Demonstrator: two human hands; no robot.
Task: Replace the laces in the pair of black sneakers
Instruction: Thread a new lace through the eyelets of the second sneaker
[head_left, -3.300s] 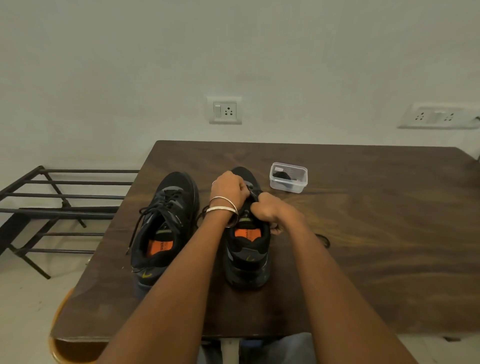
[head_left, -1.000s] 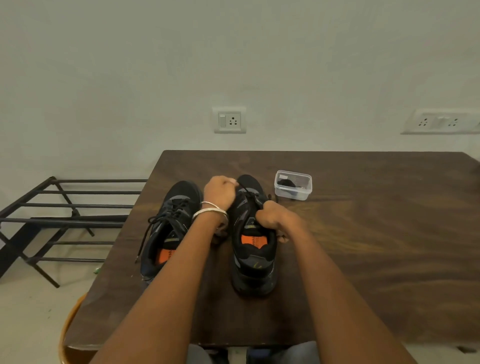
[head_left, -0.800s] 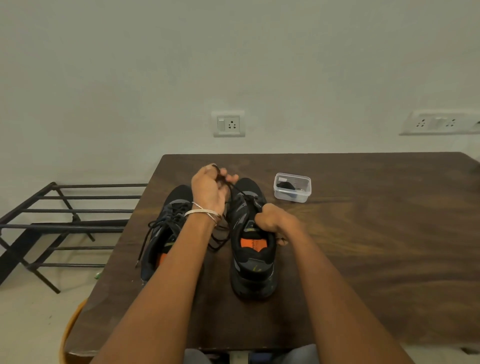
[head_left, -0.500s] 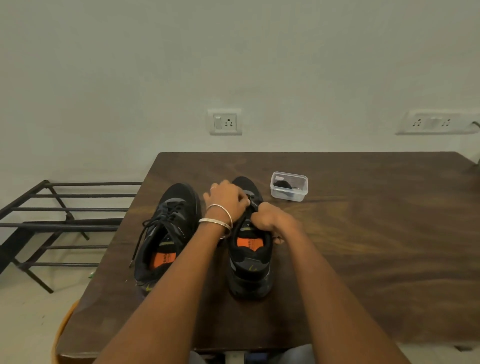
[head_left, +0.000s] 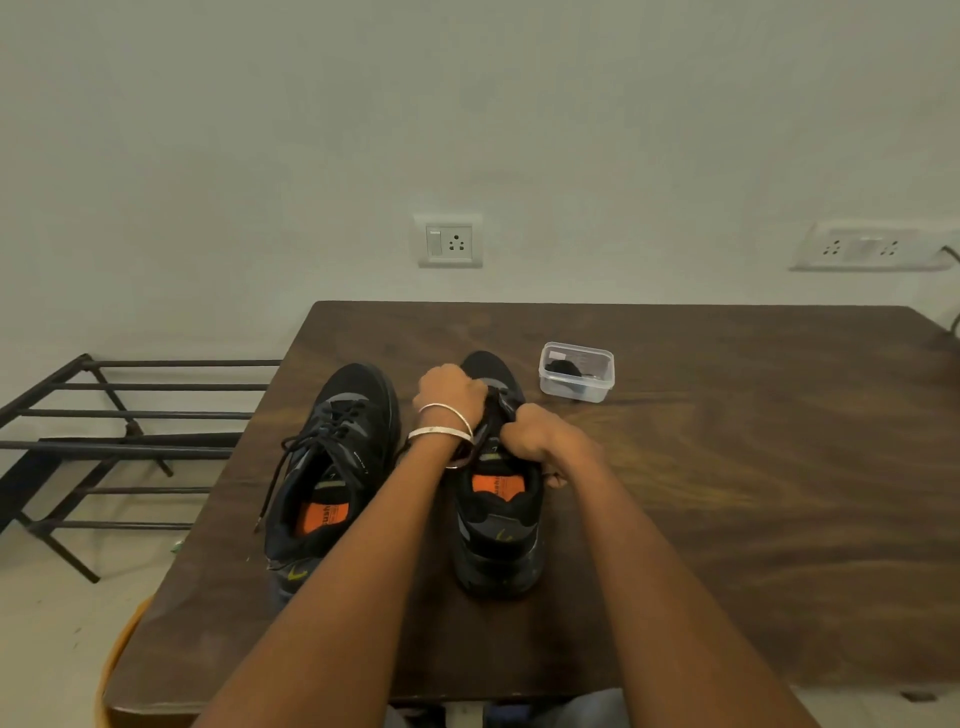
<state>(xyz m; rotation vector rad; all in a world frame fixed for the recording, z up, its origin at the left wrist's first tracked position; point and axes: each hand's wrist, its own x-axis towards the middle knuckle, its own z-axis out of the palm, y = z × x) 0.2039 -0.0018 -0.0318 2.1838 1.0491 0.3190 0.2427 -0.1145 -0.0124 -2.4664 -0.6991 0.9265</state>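
Observation:
Two black sneakers with orange insoles stand side by side on the brown wooden table (head_left: 727, 467), toes pointing away from me. The left sneaker (head_left: 332, 467) is laced, and its loose lace ends trail off its left side. Over the lacing area of the right sneaker (head_left: 498, 530), my left hand (head_left: 452, 395), with two bangles at the wrist, pinches the black lace (head_left: 501, 408). My right hand (head_left: 535, 439) grips the shoe's right side near the tongue. Both hands hide most of the eyelets.
A small clear plastic box (head_left: 576, 371) holding something black stands just beyond the right sneaker. A black metal rack (head_left: 104, 447) stands on the floor to the left of the table. Wall sockets (head_left: 451, 240) are mounted behind.
My left hand rose with the lace about a second ago, then came back down onto the right sneaker's lacing. My right hand stayed on the shoe's side.

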